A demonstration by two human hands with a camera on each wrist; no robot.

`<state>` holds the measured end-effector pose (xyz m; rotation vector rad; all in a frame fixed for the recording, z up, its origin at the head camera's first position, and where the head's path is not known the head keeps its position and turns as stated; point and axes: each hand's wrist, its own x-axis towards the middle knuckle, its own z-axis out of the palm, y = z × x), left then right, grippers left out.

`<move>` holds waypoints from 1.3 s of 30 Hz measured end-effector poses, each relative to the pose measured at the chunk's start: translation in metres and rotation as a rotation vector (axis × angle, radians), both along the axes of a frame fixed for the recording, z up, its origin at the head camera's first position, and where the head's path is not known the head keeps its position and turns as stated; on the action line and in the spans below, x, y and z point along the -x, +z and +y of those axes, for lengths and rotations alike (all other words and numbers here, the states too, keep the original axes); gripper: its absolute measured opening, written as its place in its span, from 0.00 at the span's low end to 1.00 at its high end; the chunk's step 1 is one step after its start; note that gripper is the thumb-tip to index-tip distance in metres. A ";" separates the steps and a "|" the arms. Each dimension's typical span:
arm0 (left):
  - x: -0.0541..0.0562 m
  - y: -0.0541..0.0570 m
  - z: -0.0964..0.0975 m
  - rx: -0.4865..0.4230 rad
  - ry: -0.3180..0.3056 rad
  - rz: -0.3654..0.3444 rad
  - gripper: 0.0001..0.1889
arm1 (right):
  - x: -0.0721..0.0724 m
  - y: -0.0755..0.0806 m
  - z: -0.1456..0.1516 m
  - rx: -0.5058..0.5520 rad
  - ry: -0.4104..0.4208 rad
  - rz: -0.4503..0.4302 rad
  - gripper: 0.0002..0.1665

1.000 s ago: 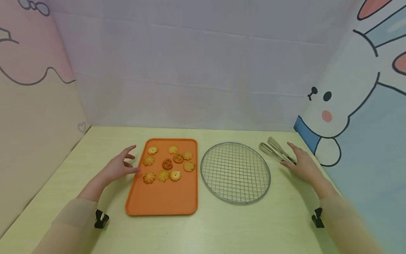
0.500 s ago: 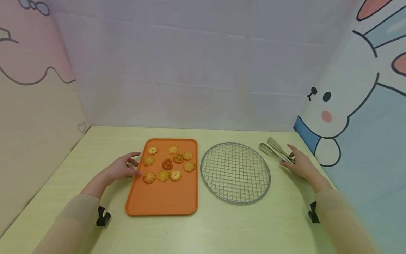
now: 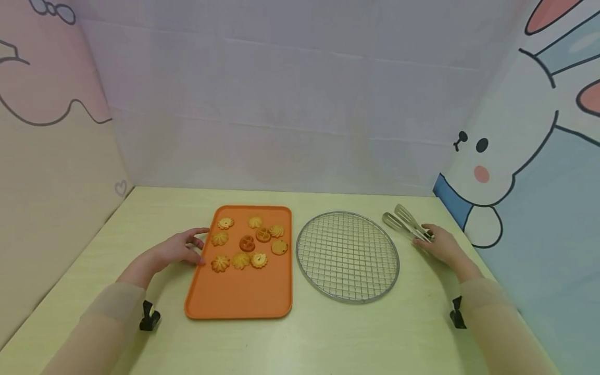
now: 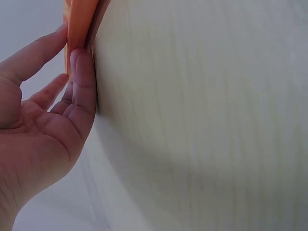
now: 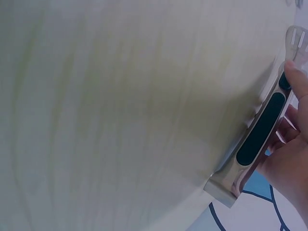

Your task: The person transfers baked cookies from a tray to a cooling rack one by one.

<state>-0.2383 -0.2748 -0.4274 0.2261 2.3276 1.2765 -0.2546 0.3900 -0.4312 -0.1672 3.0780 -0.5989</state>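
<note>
My left hand [image 3: 175, 249] pinches the left rim of an orange tray [image 3: 239, 294], which bears several golden and brown cookies [image 3: 241, 260]. In the left wrist view, the thumb lies on one side of the tray's edge [image 4: 81, 24] and bent fingers meet it from the other. On the right, metal tongs [image 3: 407, 223] with slotted ends are held in my right hand [image 3: 442, 245]. Seen from the right wrist, thumb and fingers close around the tongs [image 5: 260, 130] just below the slotted head; a dark green grip pad runs along the handle.
A round wire cooling rack [image 3: 348, 258] lies between tray and tongs on the pale wood table [image 3: 328, 338]. White cloth hangs behind the table's far edge. Cartoon-printed panels [image 3: 553, 219] border it left and right.
The left hand has come in from beside the tray and taken hold of its rim. My right hand has moved slightly inward, its fingers closing on the tongs.
</note>
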 end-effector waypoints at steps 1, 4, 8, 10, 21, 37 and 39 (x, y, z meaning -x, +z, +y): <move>0.000 0.000 -0.001 0.002 -0.002 -0.007 0.48 | 0.000 0.000 0.000 0.000 0.001 0.006 0.40; -0.001 -0.001 -0.003 -0.010 -0.024 -0.026 0.49 | -0.001 0.000 -0.002 0.013 -0.002 0.023 0.36; -0.002 -0.002 -0.004 -0.044 -0.035 -0.052 0.52 | -0.002 0.000 -0.003 0.024 -0.001 0.031 0.34; -0.002 -0.002 -0.004 -0.055 -0.027 -0.057 0.52 | -0.003 0.001 -0.003 0.028 -0.001 0.031 0.34; -0.006 0.000 0.000 -0.042 0.004 -0.050 0.52 | -0.003 0.002 -0.002 0.029 -0.002 0.026 0.33; -0.007 -0.003 0.000 -0.075 0.022 -0.059 0.51 | -0.007 0.016 -0.003 0.004 -0.009 0.059 0.35; -0.007 -0.003 0.000 -0.077 0.019 -0.057 0.51 | -0.007 0.020 -0.004 -0.003 0.013 0.077 0.35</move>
